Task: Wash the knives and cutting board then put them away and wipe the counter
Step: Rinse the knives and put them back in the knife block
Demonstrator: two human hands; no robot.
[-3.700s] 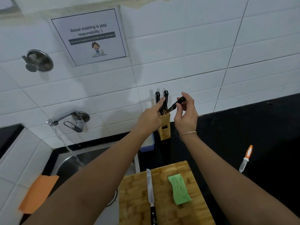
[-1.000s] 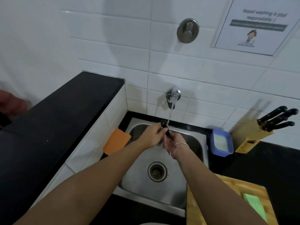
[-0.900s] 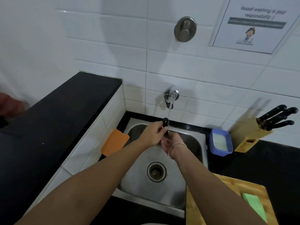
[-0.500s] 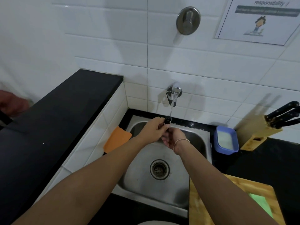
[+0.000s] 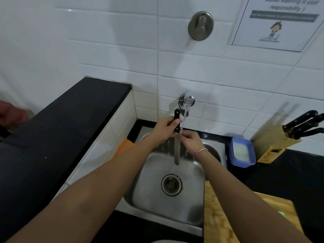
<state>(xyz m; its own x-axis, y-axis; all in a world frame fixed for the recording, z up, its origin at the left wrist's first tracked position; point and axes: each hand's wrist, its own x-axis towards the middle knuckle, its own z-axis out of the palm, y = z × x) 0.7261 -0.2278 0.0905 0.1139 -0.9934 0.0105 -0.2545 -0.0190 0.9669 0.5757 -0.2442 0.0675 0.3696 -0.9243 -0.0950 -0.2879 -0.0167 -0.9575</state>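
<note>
Over the steel sink [image 5: 192,214], my left hand [image 5: 164,128] grips the black handle of a knife [image 5: 176,151] whose blade points down into the basin. My right hand [image 5: 190,140] pinches the blade just below the handle, under the water running from the tap [image 5: 188,100]. At the lower right, the wooden cutting board [image 5: 217,216] lies on the black counter, partly hidden by my right arm. A sliver of the green sponge [image 5: 284,213] shows on it. The knife block [image 5: 278,139] at the far right holds three black-handled knives.
A blue tub [image 5: 242,154] stands between sink and knife block. An orange cloth [image 5: 123,146] lies at the sink's left edge against the tiled step. A raised black ledge [image 5: 61,123] runs along the left. A round wall valve [image 5: 200,26] sits above the tap.
The knife has risen in my hands, its handle now standing above my left hand and the blade showing below, still in the water stream. 3.7 s ago my hands were at the knife block.
</note>
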